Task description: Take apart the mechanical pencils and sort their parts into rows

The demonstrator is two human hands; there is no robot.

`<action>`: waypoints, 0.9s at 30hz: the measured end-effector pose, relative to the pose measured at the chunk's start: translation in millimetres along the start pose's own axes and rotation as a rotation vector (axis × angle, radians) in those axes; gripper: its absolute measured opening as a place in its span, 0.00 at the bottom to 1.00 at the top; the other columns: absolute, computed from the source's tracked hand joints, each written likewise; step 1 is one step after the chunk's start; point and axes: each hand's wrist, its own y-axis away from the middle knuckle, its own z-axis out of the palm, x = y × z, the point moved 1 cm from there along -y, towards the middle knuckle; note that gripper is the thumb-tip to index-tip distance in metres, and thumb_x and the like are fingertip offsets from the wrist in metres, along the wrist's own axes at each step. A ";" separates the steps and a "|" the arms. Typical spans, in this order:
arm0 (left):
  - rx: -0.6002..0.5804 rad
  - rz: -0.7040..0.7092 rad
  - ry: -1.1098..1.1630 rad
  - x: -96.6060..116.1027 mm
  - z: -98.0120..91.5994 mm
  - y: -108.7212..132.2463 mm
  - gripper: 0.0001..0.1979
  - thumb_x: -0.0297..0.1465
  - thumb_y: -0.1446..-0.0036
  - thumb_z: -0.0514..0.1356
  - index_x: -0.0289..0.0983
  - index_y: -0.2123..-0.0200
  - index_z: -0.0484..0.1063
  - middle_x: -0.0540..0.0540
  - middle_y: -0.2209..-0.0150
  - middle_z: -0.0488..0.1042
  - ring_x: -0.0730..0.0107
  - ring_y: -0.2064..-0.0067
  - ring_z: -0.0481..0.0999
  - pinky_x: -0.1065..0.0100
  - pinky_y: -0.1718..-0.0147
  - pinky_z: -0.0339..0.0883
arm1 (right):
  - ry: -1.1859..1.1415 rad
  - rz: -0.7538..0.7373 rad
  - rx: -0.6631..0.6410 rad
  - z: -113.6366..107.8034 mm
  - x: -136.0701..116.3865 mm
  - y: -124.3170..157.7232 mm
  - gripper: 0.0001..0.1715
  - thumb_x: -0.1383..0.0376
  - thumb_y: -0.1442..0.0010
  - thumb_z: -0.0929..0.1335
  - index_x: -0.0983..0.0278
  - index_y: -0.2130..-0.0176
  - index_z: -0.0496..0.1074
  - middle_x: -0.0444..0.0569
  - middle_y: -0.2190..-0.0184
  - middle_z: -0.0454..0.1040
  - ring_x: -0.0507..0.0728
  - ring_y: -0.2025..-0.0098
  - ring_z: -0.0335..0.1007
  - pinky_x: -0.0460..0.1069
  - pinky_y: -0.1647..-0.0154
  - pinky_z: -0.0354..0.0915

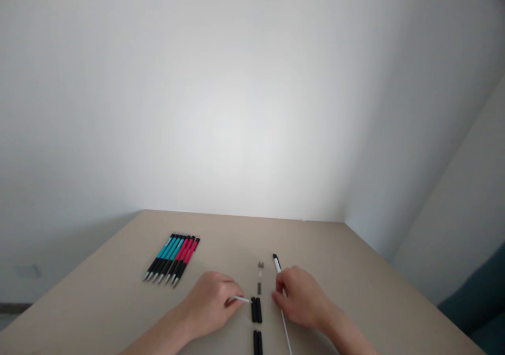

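Observation:
My left hand (215,303) is closed, its fingertips pinching a thin white stick (240,298) that points right, toward the upper ends of two black tubes (256,310). Just right of those tubes, my right hand (302,297) closes around a slim white pen barrel (277,263) with a black end. Below that hand a thin white rod (286,335) runs down toward the lower edge; my fingers hide where it meets the barrel. Two more black tubes (258,343) lie nearer to me. Above the first pair lie small grey metal parts (259,288) and tiny clear pieces (260,274).
To the left, several blue and pink pens (173,257) with black grips lie side by side in a slanted row. The beige table (232,234) meets a white wall (244,108) at the back. Dark teal fabric (479,297) shows beyond the right edge.

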 end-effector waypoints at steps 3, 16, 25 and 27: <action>-0.010 -0.009 -0.011 3.1 0.4 0.6 0.07 0.28 0.44 0.59 0.40 0.68 0.78 0.49 0.72 0.79 0.67 0.71 0.77 0.72 0.71 0.62 | -0.145 -0.196 0.021 -2.2 -15.6 4.8 0.12 0.60 0.44 0.65 0.62 0.71 0.75 0.44 0.80 0.72 0.51 0.75 0.65 0.44 0.72 0.55; 0.004 -0.030 0.001 11.9 -5.4 0.8 0.14 0.32 0.35 0.50 0.39 0.68 0.74 0.48 0.72 0.78 0.66 0.69 0.77 0.71 0.72 0.60 | -0.405 -0.270 0.151 15.7 -28.3 2.9 0.16 0.63 0.40 0.62 0.65 0.78 0.64 0.39 0.83 0.56 0.48 0.79 0.51 0.45 0.76 0.46; 0.083 -0.088 0.102 3.1 -10.1 2.0 0.17 0.33 0.32 0.44 0.38 0.69 0.68 0.49 0.76 0.72 0.68 0.73 0.72 0.69 0.74 0.55 | -0.766 -0.042 0.267 7.4 -1.1 -9.5 0.20 0.55 0.43 0.62 0.65 0.79 0.64 0.39 0.84 0.54 0.49 0.79 0.49 0.45 0.78 0.45; 0.109 -0.110 0.179 3.7 -12.5 3.0 0.18 0.34 0.32 0.42 0.37 0.69 0.67 0.49 0.75 0.72 0.68 0.72 0.71 0.70 0.72 0.56 | -0.793 -0.055 0.251 5.8 -1.0 -9.0 0.20 0.55 0.44 0.63 0.65 0.80 0.64 0.39 0.84 0.54 0.49 0.79 0.48 0.45 0.78 0.45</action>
